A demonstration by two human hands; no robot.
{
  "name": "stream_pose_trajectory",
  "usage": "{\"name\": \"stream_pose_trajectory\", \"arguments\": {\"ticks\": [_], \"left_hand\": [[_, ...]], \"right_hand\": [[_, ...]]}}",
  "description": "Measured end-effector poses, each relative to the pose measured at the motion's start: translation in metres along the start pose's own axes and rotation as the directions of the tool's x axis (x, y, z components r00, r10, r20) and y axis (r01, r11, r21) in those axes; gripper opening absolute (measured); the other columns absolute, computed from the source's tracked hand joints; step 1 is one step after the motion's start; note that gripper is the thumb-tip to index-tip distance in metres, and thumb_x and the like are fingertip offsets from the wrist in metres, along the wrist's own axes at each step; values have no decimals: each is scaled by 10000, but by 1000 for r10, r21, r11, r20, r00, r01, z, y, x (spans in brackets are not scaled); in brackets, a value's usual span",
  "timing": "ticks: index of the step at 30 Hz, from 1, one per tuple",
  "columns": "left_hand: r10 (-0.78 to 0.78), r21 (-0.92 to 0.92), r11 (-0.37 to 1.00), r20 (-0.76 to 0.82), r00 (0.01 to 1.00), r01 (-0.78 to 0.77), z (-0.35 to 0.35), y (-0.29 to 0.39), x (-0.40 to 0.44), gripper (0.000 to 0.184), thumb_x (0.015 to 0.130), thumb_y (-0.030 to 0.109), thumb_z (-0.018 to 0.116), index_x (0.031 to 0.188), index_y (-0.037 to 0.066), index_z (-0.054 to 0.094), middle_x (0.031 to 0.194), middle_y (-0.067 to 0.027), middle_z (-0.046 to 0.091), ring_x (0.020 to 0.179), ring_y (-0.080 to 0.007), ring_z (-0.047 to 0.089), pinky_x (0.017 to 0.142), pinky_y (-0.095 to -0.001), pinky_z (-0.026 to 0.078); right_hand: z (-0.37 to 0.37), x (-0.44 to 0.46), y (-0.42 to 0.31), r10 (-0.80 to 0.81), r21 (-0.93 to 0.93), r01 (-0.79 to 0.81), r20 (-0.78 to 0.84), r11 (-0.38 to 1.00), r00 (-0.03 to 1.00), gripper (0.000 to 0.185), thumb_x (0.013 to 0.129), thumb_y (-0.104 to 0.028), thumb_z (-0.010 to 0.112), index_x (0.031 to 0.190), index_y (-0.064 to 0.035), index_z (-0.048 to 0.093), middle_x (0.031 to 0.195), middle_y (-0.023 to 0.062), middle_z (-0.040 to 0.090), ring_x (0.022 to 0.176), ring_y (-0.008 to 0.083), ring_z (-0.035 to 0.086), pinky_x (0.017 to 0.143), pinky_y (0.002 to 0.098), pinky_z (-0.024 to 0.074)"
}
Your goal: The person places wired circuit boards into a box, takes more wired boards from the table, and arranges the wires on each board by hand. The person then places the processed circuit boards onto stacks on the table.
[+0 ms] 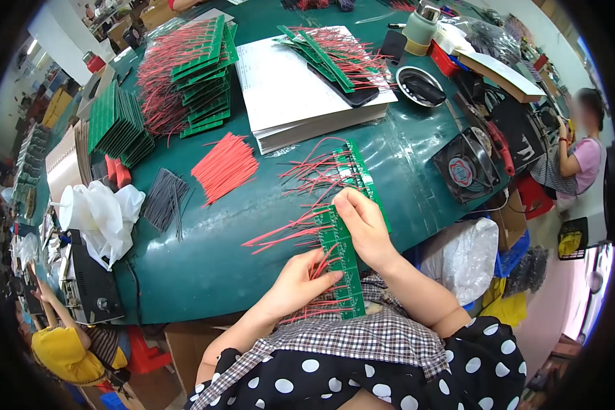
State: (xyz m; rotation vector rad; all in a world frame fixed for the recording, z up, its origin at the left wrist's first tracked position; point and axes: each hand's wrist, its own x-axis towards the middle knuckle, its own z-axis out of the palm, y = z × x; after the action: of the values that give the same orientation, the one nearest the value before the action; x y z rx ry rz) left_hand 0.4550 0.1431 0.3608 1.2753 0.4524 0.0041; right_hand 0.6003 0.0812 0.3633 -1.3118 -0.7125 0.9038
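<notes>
A long green circuit board (346, 273) with red wires along its left edge is held upright-lengthwise over my lap, at the table's front edge. My right hand (363, 229) pinches its upper end between thumb and fingers. Lower down, my left hand (301, 281) closes on the board's wired side, its thumb lying on the board and some red wires passing by its fingers. Just beyond lies another wired circuit board (362, 171) on the table, partly covered by my right hand. Left of it are a pile of loose red wires (225, 166) and a bundle of black wires (166, 201).
Stacked wired boards (208, 82) and bare boards (116, 123) stand at the back left. A thick paper stack (273, 102) carries more boards and a phone (362, 96). To the right are a metal bowl (420, 87) and a fan (466, 164). Co-workers sit at both sides.
</notes>
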Motion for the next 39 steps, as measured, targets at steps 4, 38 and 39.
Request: {"name": "stream_pose_trajectory", "arguments": {"ticks": [4,38,39], "left_hand": [[-47,26,999,69,997,45,-12,-6,-1,253,805,51,556,1040,-23,501,939,-35,568,819,-66,507,719,-223,433],[-62,-561,827,-154,986,-36,-40,-34,-6,283,840,91,528,1099,-18,495,958,-98,592,867,-167,577,764,-262,466],[-80,-540,839,-10,997,62,-41,-36,-6,298,845,91,518,1119,-20,482,984,-114,588,904,-188,574,786,-273,465]], "right_hand": [[9,-4,-1,-31,-171,25,-32,985,999,250,928,-230,407,757,-51,446,643,-64,376,597,2,323,505,176,292],[7,-56,25,51,-262,-74,-91,962,995,271,899,-201,462,706,-11,461,549,-16,415,524,39,339,455,234,319],[5,-52,23,17,-249,-50,-133,967,991,276,904,-204,452,708,-10,464,551,-16,420,526,37,343,457,231,321]]}}
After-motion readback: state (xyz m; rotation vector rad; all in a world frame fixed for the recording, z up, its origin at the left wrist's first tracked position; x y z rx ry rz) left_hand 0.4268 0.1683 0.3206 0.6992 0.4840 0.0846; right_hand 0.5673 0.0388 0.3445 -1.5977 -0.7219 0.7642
